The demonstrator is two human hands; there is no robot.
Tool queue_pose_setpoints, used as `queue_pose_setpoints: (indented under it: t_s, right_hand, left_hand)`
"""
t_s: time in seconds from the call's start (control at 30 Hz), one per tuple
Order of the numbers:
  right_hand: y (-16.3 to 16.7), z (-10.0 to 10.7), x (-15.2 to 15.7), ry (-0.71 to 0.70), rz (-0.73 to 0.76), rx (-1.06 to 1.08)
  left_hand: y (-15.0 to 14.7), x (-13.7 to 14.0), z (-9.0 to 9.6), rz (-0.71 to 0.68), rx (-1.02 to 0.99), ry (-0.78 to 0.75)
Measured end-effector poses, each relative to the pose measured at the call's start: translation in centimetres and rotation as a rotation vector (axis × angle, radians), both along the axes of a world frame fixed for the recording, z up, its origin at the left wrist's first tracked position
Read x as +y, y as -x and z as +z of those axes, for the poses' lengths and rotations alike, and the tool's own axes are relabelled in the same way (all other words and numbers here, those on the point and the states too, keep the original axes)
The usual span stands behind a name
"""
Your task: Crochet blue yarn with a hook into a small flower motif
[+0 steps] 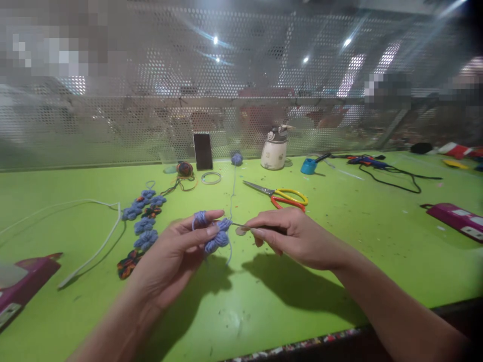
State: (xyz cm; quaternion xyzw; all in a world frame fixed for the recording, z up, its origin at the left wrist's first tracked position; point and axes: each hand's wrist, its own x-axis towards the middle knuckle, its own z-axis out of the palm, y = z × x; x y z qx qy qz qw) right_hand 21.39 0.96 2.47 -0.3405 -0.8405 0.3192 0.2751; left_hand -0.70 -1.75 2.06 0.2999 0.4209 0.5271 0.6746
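My left hand [181,246] pinches a blue-purple crochet piece [217,240] made of puffy loops, with yarn wound around its index finger. In my right hand [290,234] is a thin crochet hook [238,224], its tip at the upper right edge of the piece. A strand of yarn [233,193] runs from the piece back to a small blue-purple yarn ball [237,159]. A short loose tail hangs below the piece. Left of my left hand lie several crocheted flowers [145,225], blue-purple and dark multicoloured.
Scissors [279,193] lie open behind my right hand. Farther back are a multicoloured yarn ball [184,169], a phone [203,152], a ring [211,178], a white bottle [274,151], a blue tape holder [308,166] and a glue gun [366,161]. Purple power strips [458,218] and a white cable [101,251] flank the sides.
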Motion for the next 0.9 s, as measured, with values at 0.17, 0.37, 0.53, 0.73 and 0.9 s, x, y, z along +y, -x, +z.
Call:
queue_pose_setpoints:
  t_s: [0.17, 0.37, 0.53, 0.73, 0.9]
  right_hand:
    - [0.10, -0.04, -0.07, -0.011, -0.007, 0.004]
    - [0.22, -0.07, -0.10, 0.002, -0.007, 0.018]
    - [0.30, -0.10, -0.14, -0.003, -0.004, 0.022]
    - [0.28, -0.15, -0.17, -0.012, -0.003, 0.025]
    - [0.32, -0.14, -0.33, -0.022, -0.001, 0.025]
  left_hand:
    - [-0.10, -0.01, -0.08, 0.000, 0.004, -0.009]
    - [-0.06, 0.12, -0.11, -0.029, 0.012, 0.001]
    - [0.12, -0.01, -0.10, -0.028, 0.010, -0.004]
    - [0.05, -0.05, -0.12, -0.037, 0.020, 0.004]
    - [-0.14, -0.12, 0.03, -0.044, 0.014, 0.006]
